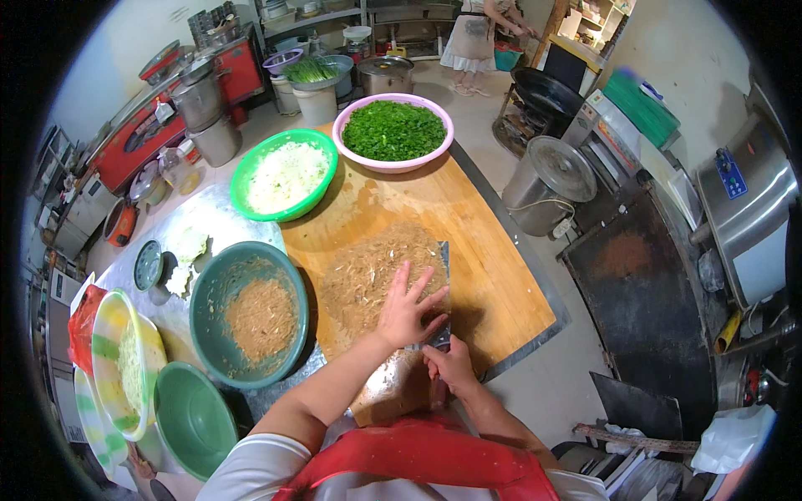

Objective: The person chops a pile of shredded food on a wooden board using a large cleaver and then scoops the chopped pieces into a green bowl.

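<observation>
My right hand [453, 368] grips the handle of a cleaver [445, 263], whose blade lies along the right side of a brown chopped mass. My left hand [410, 311] is spread over that chopped food [369, 275], fingers apart, reaching across towards the blade. Much of the blade is hidden under the hand and the food. The mass is shredded with pale bits in it and sits on a wooden board [489, 250]. Left of it, a dark green basin [203, 313] holds more of the same brown shreds [262, 319].
A bright green basin [241, 188] of chopped pale vegetable and a pink basin [447, 141] of chopped greens stand at the board's far end. An empty green basin [194, 419] and a yellow-green patterned basin [106, 351] are at left. Another person [473, 44] stands at the back.
</observation>
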`<state>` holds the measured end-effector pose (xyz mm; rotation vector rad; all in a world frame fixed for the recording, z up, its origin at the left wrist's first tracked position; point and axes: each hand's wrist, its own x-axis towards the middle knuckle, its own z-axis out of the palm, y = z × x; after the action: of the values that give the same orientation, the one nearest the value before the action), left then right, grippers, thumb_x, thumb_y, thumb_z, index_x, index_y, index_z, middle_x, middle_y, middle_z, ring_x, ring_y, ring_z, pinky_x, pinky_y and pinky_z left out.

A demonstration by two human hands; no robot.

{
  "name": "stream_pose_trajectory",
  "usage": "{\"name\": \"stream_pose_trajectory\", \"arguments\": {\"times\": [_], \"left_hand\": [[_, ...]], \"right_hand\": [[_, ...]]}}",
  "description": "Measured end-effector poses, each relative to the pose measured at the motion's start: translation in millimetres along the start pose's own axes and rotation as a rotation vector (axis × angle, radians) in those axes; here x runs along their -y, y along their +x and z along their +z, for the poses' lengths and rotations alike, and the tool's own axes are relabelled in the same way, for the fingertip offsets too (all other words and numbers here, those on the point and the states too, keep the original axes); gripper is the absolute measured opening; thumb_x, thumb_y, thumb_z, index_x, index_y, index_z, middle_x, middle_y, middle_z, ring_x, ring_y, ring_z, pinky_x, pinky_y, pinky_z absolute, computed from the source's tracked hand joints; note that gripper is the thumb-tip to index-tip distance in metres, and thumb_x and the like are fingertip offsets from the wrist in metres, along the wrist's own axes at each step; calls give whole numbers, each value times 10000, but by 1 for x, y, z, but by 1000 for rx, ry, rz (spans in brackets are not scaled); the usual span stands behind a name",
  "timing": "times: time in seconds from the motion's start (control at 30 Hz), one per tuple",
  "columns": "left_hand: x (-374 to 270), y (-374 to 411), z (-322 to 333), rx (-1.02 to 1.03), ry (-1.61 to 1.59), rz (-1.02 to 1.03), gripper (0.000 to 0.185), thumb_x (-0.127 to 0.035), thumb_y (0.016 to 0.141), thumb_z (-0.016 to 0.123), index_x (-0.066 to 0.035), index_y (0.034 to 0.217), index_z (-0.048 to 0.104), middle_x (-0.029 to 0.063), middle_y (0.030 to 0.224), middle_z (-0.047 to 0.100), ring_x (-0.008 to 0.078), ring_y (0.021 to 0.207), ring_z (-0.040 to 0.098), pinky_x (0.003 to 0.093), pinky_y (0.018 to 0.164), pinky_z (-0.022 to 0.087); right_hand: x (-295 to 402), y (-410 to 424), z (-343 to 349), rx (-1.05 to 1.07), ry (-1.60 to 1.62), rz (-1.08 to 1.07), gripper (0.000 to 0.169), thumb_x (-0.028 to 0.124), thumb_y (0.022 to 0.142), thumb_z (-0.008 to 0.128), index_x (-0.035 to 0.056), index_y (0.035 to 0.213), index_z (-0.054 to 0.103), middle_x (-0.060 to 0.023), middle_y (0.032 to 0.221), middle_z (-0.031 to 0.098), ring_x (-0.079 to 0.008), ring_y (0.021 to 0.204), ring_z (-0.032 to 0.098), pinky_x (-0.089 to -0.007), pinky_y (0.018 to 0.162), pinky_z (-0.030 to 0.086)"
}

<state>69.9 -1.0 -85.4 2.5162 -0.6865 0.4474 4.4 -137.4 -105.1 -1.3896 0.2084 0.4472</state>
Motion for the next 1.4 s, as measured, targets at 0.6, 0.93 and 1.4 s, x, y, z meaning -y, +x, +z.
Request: {"name": "stream_pose_trajectory", "arguments": {"times": [0.6,0.93,1.4], "left_hand": [[0,-46,-96,-297,166,-185,430,-337,658,640,-208,1063,572,93,1255,392,440,1201,224,556,964,203],[75,-127,-163,-395,349,-321,375,-274,727,585,-156,1082,559,58,1217,453,327,1220,276,511,996,164],[149,-169,-150,-371,422,-864,235,-117,775,504,-20,975,577,122,1041,561,294,1052,477,420,945,311]], "right_hand": [[48,-25,64,320,-67,45,113,18,763,554,26,842,474,-59,599,518,-93,387,442,-224,342,372],[69,15,203,653,-356,151,150,169,812,450,34,745,451,-31,529,480,-98,380,428,-230,355,365],[102,17,203,662,-441,158,59,68,786,425,12,789,444,-64,599,508,-82,405,424,-233,363,390]]}}
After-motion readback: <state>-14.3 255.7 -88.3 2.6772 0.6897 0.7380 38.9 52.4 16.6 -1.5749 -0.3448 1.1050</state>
